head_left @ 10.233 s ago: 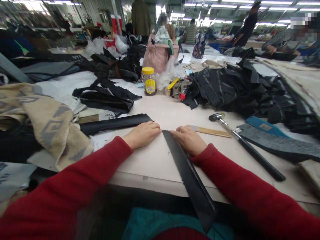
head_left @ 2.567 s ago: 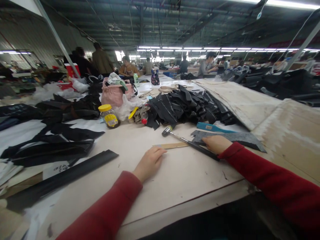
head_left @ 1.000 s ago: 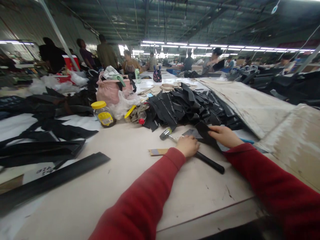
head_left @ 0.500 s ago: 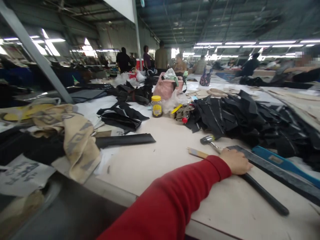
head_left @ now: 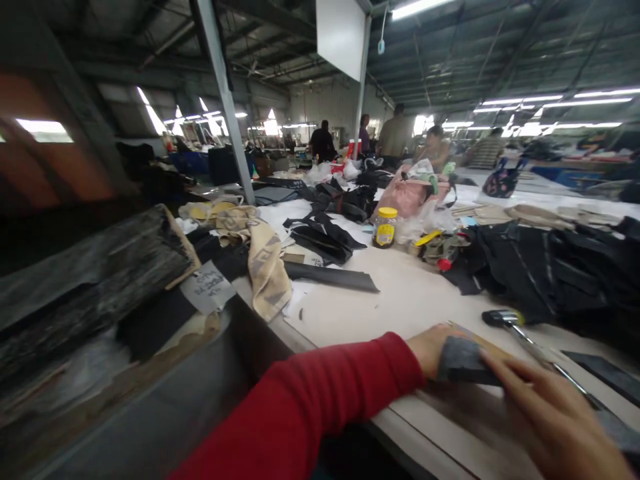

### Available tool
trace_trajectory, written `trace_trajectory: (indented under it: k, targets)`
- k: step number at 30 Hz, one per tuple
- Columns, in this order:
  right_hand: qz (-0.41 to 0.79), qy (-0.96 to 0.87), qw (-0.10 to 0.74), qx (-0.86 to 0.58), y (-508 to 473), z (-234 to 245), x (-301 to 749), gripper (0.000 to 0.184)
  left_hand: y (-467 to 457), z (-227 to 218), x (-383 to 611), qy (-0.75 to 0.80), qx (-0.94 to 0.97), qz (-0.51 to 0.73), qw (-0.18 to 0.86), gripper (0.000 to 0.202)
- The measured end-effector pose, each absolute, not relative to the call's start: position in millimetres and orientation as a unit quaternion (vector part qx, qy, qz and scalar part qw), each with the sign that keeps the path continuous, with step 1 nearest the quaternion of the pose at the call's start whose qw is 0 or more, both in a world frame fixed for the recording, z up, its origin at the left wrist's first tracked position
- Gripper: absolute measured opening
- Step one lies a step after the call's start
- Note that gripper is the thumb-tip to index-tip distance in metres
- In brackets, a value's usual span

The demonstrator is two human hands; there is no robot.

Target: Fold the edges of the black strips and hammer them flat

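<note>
1. Under the steel roof of a wide factory hall, a long cutting table (head_left: 400, 293) runs away from the person, with steel columns (head_left: 220, 100) rising past it and a co-worker (head_left: 395, 137) standing far off beyond its end.
2. A heap of black cut pieces (head_left: 530, 267) fills the table's right side, so much of the material lies gathered and unsorted; how many pieces are finished cannot be told. A long black strip (head_left: 333, 277) lies flat by itself on the bare tabletop.
3. To the left, a crumpled beige patterned cloth (head_left: 265, 273) spills over the table edge, near a handwritten paper tag (head_left: 207, 287) and a dark mottled roll (head_left: 85, 267).
4. Farther back stand a pink bag (head_left: 405, 200) and a yellow-lidded jar (head_left: 385, 227).
5. A grey felt piece (head_left: 467, 361) lies at the near table edge, between the hands.
6. The left hand (head_left: 430, 350), in a red sleeve (head_left: 300, 407), sits curled against the felt's near end; whether it grips cannot be told.
7. The right hand (head_left: 555, 420), blurred, is spread open, its fingers (head_left: 515, 380) reaching toward the felt and holding nothing visible.
8. A small hammer (head_left: 503, 319) lies just beyond those fingers, close enough to crowd them.
</note>
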State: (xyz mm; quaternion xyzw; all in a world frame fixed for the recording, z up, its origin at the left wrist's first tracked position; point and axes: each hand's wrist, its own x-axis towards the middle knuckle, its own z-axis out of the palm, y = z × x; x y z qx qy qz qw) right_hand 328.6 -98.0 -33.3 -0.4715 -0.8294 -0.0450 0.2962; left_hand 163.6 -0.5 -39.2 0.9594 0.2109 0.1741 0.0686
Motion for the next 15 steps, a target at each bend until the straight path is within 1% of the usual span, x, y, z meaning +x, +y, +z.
trace_trajectory:
  k: [1, 2, 3, 4, 8, 11, 15]
  targets:
    - [-0.044, -0.839, 0.294, -0.455, -90.5, -39.6, 316.1, 0.047, -4.4, -37.9, 133.2, 0.247, 0.95, 0.173, 0.075, 0.029]
    - [-0.04, -0.849, 0.288, -0.442, -84.0, -45.0, 304.0, 0.053, -9.7, -36.1, 103.1, 0.294, 0.937, 0.177, 0.068, 0.025]
    - [-0.035, -0.856, 0.279, -0.433, -78.8, -49.1, 292.6, 0.056, -16.2, -34.0, 74.5, 0.314, 0.93, 0.182, 0.059, 0.019]
    - [-0.028, -0.861, 0.271, -0.43, -74.6, -51.8, 281.9, 0.056, -23.7, -32.1, 47.9, 0.337, 0.918, 0.204, 0.055, 0.019]
    - [0.001, -0.869, 0.249, -0.427, -65.0, -54.1, 245.9, 0.047, -63.1, -32.7, -32.7, 0.446, 0.85, 0.277, 0.042, 0.024]
    - [-0.008, -0.892, 0.231, -0.389, -57.6, -56.6, 228.1, 0.043, -100.1, -38.1, -70.0, 0.517, 0.793, 0.321, 0.016, 0.027]
    - [-0.057, -0.915, 0.275, -0.29, -41.6, -65.2, 216.2, 0.039, -149.6, -25.3, -106.6, 0.594, 0.726, 0.336, -0.093, 0.031]
